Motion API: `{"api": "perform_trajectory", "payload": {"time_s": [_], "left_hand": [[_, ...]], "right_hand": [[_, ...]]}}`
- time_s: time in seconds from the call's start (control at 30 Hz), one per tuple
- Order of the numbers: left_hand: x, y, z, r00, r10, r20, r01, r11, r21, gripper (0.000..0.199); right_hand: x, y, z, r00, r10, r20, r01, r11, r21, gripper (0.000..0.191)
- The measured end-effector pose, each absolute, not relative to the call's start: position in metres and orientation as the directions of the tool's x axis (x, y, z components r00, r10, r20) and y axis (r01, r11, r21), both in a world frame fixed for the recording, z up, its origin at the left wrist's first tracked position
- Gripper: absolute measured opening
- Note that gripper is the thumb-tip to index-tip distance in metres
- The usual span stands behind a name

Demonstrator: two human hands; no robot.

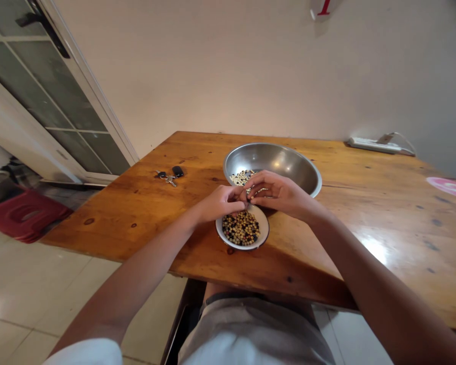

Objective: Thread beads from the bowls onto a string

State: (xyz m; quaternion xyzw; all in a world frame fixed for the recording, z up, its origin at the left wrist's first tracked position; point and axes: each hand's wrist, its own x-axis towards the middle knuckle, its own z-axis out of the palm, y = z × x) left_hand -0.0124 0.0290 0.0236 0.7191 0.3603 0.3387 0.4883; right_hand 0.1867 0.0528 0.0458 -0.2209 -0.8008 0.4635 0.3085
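A small white bowl [265, 232] with a dark rim holds many round beads in yellow, black and some red. Behind it stands a large steel bowl [298, 167] with pale and dark beads at its left side. My left hand [225, 201] is over the small bowl's back rim, thumb and fingers closed on something I cannot make out. Its fingertips meet those of my right hand [271, 192], which is at the front edge of the steel bowl, fingers curled and pinched together. Whatever lies between the fingertips is too small to name.
Keys with a black fob [178, 172] lie on the wooden table [137, 203] at the left. A white power strip [374, 145] is at the back right, near a pink round sticker [450, 187]. Red stools [23, 213] stand on the floor at the left.
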Motion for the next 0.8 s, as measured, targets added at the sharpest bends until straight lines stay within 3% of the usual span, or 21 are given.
{"api": "perform_trajectory", "payload": {"time_s": [0.47, 0.67, 0.8], "left_hand": [[-0.0155, 0.0304, 0.0226, 0.475, 0.858, 0.194, 0.072, -0.257, 0.964, 0.021], [-0.0168, 0.0317, 0.0202, 0.477, 0.851, 0.220, 0.054, -0.278, 0.959, 0.020], [-0.0164, 0.0290, 0.0218, 0.488, 0.843, 0.226, 0.052, -0.287, 0.956, 0.020]], "right_hand": [[0.1864, 0.0546, 0.0432, -0.674, 0.693, 0.255, -0.099, 0.258, -0.961, 0.029], [0.1863, 0.0537, 0.0448, -0.628, 0.736, 0.253, -0.091, 0.253, -0.963, 0.030], [0.1855, 0.0536, 0.0449, -0.617, 0.765, 0.186, 0.001, 0.237, -0.971, 0.025]]}}
